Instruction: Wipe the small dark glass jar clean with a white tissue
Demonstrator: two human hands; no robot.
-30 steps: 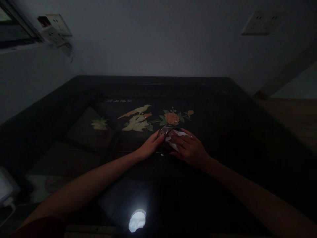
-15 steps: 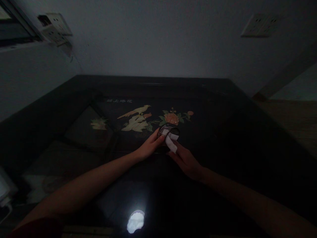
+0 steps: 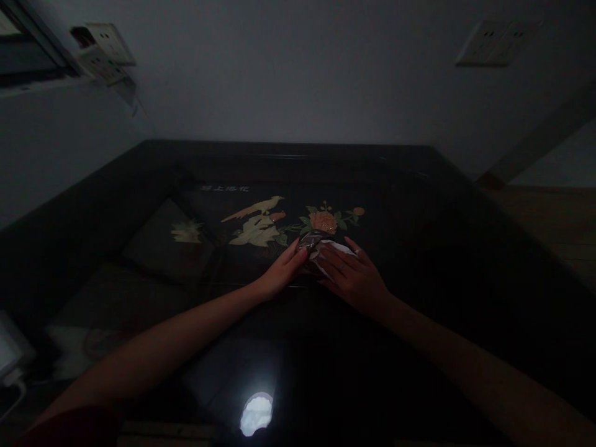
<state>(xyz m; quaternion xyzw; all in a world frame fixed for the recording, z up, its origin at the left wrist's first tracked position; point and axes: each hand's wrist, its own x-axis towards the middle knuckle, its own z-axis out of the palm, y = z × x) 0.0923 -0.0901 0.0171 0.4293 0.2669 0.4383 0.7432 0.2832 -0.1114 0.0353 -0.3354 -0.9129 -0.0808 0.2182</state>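
The scene is dim. My left hand (image 3: pixel 278 275) rests on a glossy black table (image 3: pixel 419 248), its fingertips against the left side of a small round dark object (image 3: pixel 311 240), maybe a glass dish; I cannot make out what it is. My right hand (image 3: pixel 354 276) lies palm down with fingers stretched over a white cloth or tissue (image 3: pixel 336 249), pressing it onto that object. A ring shows on one finger.
The table top bears a painted bird (image 3: pixel 255 210) and an orange flower (image 3: pixel 323 221) just behind the hands. A lamp's reflection (image 3: pixel 257 413) glows near the front edge. Wall sockets (image 3: pixel 493 42) sit top right, more sockets (image 3: pixel 105 53) top left. A white thing (image 3: pixel 12 357) lies far left.
Half a second ago my right hand pinched the white cloth at the object's rim. It now lies flat over the object with the cloth under it. My left hand has stayed put.
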